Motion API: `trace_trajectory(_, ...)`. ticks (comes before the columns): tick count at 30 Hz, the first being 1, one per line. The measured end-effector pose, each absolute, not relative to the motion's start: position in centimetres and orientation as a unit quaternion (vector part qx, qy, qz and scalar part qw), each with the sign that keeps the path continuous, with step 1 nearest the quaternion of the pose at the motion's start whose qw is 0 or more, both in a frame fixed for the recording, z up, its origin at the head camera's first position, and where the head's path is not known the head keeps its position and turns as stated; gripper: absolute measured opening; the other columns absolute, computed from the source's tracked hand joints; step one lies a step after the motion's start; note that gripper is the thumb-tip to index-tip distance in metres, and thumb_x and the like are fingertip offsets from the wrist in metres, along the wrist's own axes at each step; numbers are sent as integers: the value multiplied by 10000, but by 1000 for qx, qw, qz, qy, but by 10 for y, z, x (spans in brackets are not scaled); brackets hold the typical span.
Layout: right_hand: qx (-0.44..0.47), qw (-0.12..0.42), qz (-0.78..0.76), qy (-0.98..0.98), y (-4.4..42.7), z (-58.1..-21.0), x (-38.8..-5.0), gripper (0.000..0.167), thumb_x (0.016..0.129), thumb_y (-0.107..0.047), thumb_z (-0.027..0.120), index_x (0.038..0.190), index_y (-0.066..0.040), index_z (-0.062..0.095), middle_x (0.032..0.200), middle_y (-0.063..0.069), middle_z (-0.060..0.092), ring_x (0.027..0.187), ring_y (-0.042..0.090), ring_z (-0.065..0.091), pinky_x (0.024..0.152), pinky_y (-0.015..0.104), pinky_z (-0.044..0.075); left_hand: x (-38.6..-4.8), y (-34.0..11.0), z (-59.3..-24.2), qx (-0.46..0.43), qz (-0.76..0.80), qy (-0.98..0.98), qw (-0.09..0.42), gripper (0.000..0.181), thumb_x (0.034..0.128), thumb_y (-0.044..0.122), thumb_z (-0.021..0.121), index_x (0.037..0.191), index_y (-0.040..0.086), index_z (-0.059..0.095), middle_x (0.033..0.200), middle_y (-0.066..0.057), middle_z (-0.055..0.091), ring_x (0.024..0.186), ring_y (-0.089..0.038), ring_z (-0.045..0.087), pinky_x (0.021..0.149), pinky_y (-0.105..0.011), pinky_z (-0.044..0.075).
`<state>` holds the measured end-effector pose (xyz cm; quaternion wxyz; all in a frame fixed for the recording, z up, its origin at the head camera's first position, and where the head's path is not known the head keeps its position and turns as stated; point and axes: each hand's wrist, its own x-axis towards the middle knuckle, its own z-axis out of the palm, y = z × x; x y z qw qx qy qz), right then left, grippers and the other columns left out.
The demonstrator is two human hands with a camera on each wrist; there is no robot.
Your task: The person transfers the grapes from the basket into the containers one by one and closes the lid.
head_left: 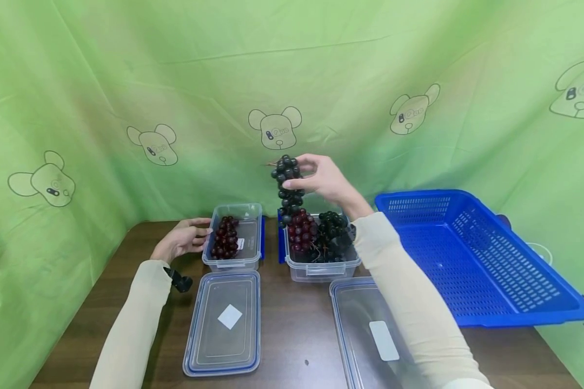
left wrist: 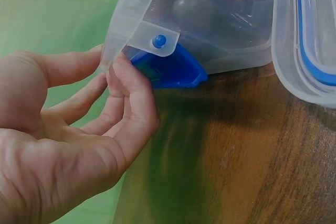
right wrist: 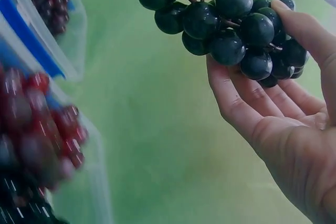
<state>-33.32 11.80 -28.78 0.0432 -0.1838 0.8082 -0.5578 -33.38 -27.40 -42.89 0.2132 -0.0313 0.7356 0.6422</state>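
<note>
My right hand [head_left: 323, 181] holds a bunch of dark green-black grapes [head_left: 287, 175] between thumb and fingers, raised over the back left of the right clear plastic container [head_left: 318, 273]. Inside that container are red grapes [head_left: 302, 232] and more dark grapes [head_left: 332, 232]. The right wrist view shows the thumb on top of the held grapes [right wrist: 228, 32] and the fingers beneath. My left hand [head_left: 187, 237] pinches the left rim of the other clear container [head_left: 231, 265], which holds a dark red grape bunch [head_left: 225, 237]. Its blue side latch [left wrist: 176, 69] hangs open by the fingers.
Two clear lids lie in front of the containers, one on the left [head_left: 224, 324] and one on the right [head_left: 357, 329], partly beneath my right arm. A large blue basket [head_left: 448, 259] stands to the right. A green curtain [head_left: 214, 70] hangs behind the brown table [head_left: 292, 324].
</note>
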Motion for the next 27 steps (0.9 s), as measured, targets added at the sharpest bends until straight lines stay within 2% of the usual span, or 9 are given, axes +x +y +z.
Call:
trace_trajectory(6,-186,69,-578,791,82,-307,-339,596,842,-157,892,1365,-63,623,1336,167,715,950,218,748,757,338,653,-333,-272,-430,-35,647,730,217,583,1091,68,528,1633,87,315,860,45,634,722,-77,582,661,-220,556)
trace_trajectory(9,-179,82,-583,788,68,-317,-343,609,849,-161,891,1378,-49,610,1334,177,714,931,216,737,773,383,654,-333,-270,-431,-37,648,729,218,590,1088,66,533,1636,91,316,862,40,641,726,-79,592,659,-220,556)
trace_trajectory(14,-148,102,-591,787,48,-334,-349,729,848,-179,898,1468,-44,540,1449,204,620,1044,273,698,848,473,641,-334,-270,-429,-42,644,733,214,587,1089,69,523,1638,100,316,869,37,650,734,-80,613,648,-213,554)
trace_trajectory(18,-124,117,-598,783,35,-348,-351,803,854,-184,894,1530,-49,481,1539,229,507,1194,339,655,880,465,650,-335,-270,-428,-44,647,730,217,588,1089,63,523,1636,97,313,871,30,659,735,-83,627,644,-215,561)
trace_trajectory(23,-112,114,-586,794,21,-368,-352,802,862,-185,888,1532,-37,475,1534,249,497,1227,373,639,878,486,651,-337,-269,-429,-40,646,729,222,591,1087,59,523,1638,97,312,868,28,657,727,-82,621,643,-211,559)
trace_trajectory(27,-113,107,-563,812,8,-381,-351,790,861,-174,886,1519,-9,482,1500,261,519,1242,388,627,835,423,659,-337,-270,-430,-47,650,726,220,589,1085,52,526,1633,90,315,861,30,655,718,-82,618,636,-215,559)
